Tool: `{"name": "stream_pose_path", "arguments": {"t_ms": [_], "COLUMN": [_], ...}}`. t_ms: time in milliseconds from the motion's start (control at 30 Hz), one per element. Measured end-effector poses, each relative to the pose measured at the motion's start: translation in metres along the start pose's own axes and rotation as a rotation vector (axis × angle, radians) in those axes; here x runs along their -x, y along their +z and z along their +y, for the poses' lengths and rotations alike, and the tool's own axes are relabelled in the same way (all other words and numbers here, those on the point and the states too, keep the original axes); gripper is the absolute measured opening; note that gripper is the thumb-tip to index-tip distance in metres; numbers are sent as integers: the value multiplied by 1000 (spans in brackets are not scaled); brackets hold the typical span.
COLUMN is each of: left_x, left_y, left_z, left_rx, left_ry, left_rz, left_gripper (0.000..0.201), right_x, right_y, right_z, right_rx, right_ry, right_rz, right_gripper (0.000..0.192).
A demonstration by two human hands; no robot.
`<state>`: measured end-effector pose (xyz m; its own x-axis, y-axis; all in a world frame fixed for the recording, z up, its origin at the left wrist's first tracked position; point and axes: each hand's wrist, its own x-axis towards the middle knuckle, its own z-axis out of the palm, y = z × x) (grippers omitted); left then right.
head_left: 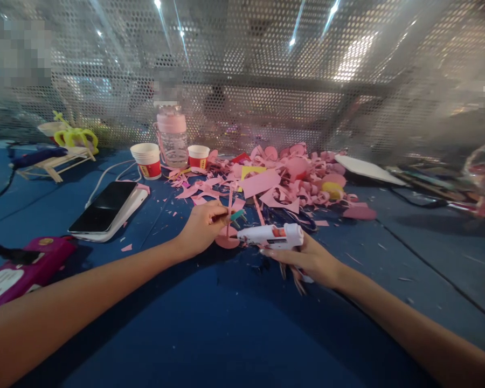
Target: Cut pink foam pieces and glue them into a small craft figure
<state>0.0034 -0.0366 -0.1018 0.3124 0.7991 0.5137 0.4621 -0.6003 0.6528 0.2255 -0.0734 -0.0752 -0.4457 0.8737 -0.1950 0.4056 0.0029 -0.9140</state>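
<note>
Now we pinch thin pink stick [229, 207] in left hand [202, 229], right hand [311, 261] wrapped round glue gun [272, 236], frame centre; stick probably light, bendy: grip low.

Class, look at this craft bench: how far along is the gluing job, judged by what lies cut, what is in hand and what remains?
Done: much pink foam is cut, lying as pink scraps. In hand: the left hand pinches a thin pink strip over a small pink disc; the right hand aims a white glue gun at it. Left: many cut shapes lie loose, unjoined.
</note>
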Motion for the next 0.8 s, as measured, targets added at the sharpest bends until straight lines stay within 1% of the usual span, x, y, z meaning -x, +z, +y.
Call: {"name": "stream_pose_path", "arguments": {"t_ms": [200, 567, 700, 800], "left_x": [1, 2, 2, 3], "left_y": [1, 1, 1, 1], "left_z": [-3, -1, -1, -2], "left_rx": [-5, -10, -25, -20], "left_ry": [15, 49, 64, 70], "left_rz": [25, 35, 41, 44], "left_gripper": [28, 28, 30, 28], "right_x": [1, -4, -4, -4], "right_y": [2, -1, 0, -1], "right_z": [-3, 6, 5, 4], "right_rx": [10, 0, -23, -46], "right_ry": [-2, -44, 2, 14], "right_rz": [12, -6, -33, -20], "right_gripper": [41, 43, 45, 46]}}
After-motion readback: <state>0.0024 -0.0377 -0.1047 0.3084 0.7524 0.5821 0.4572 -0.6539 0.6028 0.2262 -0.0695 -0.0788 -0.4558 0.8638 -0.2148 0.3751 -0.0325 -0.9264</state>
